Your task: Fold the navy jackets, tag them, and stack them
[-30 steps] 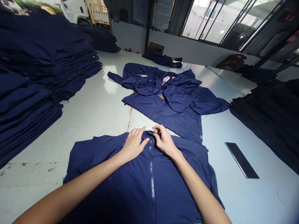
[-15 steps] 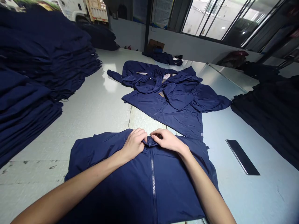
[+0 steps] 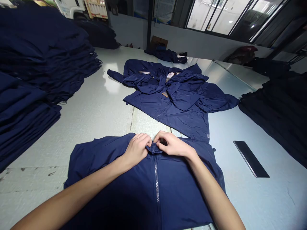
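Spread flat in front of me is a navy jacket [image 3: 129, 195], its silver-toothed zipper [image 3: 157, 183] running down the middle. My left hand [image 3: 138, 147] is closed on the folded edge at the zipper's far end. Just to its right, my right hand [image 3: 171, 145] pinches the same edge between thumb and fingers. A short bit of bunched fabric shows between the two hands. What the fingertips press on underneath is hidden. Beyond lies a second navy jacket [image 3: 148, 102], crumpled, with labels showing at its opening.
Tall stacks of navy garments [image 3: 48, 54] stand at the left of the pale table [image 3: 93, 115]. Another dark garment pile [image 3: 278, 111] is at the right. A black phone-like slab [image 3: 251, 159] lies right of the near jacket. A small navy bundle [image 3: 166, 56] rests at the far edge.
My right hand's fingers have shifted slightly, and the edge between the hands is folded a bit more toward me. The view has tilted a little; the jackets stay in place.
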Motion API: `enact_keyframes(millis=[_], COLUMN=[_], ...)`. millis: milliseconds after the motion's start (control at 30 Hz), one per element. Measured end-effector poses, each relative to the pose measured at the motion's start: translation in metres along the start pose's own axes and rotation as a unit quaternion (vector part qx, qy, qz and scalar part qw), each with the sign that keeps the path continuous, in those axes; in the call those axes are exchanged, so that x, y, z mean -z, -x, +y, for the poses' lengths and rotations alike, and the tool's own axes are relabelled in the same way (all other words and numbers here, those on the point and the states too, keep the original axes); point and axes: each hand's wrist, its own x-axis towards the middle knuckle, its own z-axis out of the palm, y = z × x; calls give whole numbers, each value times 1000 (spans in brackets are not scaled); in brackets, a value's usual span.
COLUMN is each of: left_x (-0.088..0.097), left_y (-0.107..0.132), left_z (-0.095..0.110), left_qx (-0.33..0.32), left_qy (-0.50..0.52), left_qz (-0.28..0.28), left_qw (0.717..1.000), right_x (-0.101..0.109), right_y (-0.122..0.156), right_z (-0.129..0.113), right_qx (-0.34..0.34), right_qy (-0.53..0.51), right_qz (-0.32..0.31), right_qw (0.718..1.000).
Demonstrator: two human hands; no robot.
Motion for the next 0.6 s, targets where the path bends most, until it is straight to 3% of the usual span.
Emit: enact_keyframes(millis=[200, 400, 500, 600], left_x=[4, 7, 8, 7], left_y=[0, 0, 0, -1], left_z=[2, 5, 6, 5], left_qx=[-65, -114, -96, -35], left_qy=[-22, -52, -58, -53], left_qz=[-4, 4, -8, -11], left_qw=[998, 992, 994, 998], right_x=[-4, 0, 1, -1], right_y=[-5, -2, 1, 1], right_z=[-1, -4, -4, -2], right_qx=[-87, -49, -49, -44], right_qy=[-6, 14, 2, -10], right_qz=[11, -57, -57, -31], right_qw=[996, 997, 997, 999])
